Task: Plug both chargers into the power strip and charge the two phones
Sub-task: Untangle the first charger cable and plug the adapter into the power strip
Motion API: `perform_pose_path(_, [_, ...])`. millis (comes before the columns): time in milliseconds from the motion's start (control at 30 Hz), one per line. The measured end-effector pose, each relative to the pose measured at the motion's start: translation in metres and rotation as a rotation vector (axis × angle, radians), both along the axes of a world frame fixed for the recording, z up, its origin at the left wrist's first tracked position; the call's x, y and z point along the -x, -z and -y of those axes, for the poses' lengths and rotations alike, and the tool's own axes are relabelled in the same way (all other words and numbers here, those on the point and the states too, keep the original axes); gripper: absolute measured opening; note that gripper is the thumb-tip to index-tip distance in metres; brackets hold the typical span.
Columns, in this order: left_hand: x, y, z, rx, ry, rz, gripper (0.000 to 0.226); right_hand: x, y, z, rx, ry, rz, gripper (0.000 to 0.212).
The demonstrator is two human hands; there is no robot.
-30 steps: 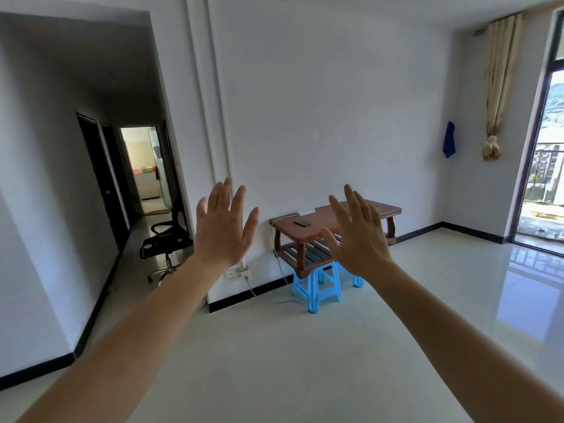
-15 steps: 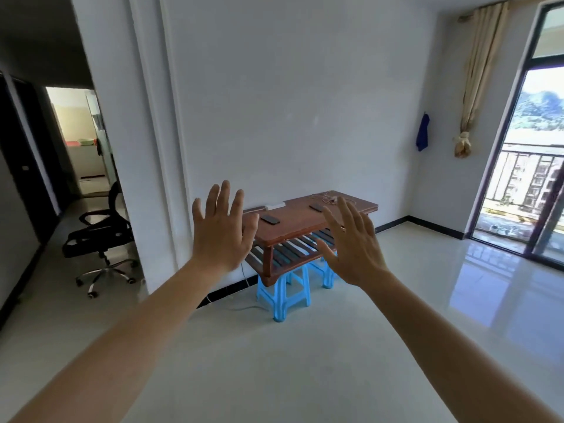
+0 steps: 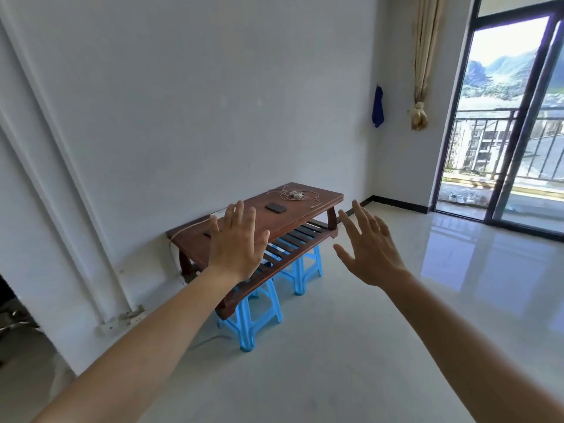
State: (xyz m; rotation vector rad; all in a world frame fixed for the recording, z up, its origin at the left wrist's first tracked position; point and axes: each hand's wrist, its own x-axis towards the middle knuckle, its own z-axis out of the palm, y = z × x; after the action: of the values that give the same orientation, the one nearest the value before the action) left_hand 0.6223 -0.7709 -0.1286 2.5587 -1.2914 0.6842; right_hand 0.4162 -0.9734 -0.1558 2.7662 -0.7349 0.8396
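A low brown wooden table (image 3: 323, 199) stands against the white wall. On its top lies a dark phone (image 3: 275, 207), and farther back a tangle of white chargers with cables (image 3: 293, 195). A second dark phone is mostly hidden behind my left hand. A pale cable (image 3: 186, 232) runs along the table's left end. My left hand (image 3: 235, 246) is raised in front of the table, fingers spread, holding nothing. My right hand (image 3: 367, 247) hovers to the right of the table, also spread and empty. The power strip itself is hidden.
Two blue plastic stools (image 3: 253, 312) stand under the table's slatted lower shelf. A wall socket (image 3: 122, 321) sits low on the wall to the left. A glass balcony door (image 3: 515, 123) and a tied curtain (image 3: 422, 62) are at the right. The floor is glossy tile.
The view has come closer to the table and turned right; the hallway and office chair have left the frame. Both hands stay raised and spread, now lower relative to the table.
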Motion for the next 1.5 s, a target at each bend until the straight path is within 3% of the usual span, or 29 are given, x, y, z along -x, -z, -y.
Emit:
perform_pose_path(333, [-0.122,0.006,0.191,-0.094,-0.058,-0.052,0.073,-0.145,0.005,0.206,-0.106,-0.032,-0.014,0.073])
perform_pose_path(600, [-0.239,0.053,0.337,-0.017,-0.049,-0.090,0.075,-0.299,0.040,0.340,-0.143,-0.098,0.008,0.066])
perform_pose_path(867, [-0.364,0.077,0.517,-0.051,-0.019,-0.250,0.072,-0.424,0.054,0.499,-0.164,-0.124,-0.120,0.064])
perform_pose_path(1200, [-0.505,0.162,0.722,-0.266,-0.054,-0.327,0.075,-0.560,0.143,0.729,-0.312,-0.103,-0.145,0.066])
perform_pose_path(1500, [-0.643,0.194,0.853,-0.402,-0.177,-0.428,0.072,-0.741,0.190,0.879,-0.387,-0.240,-0.420,0.066])
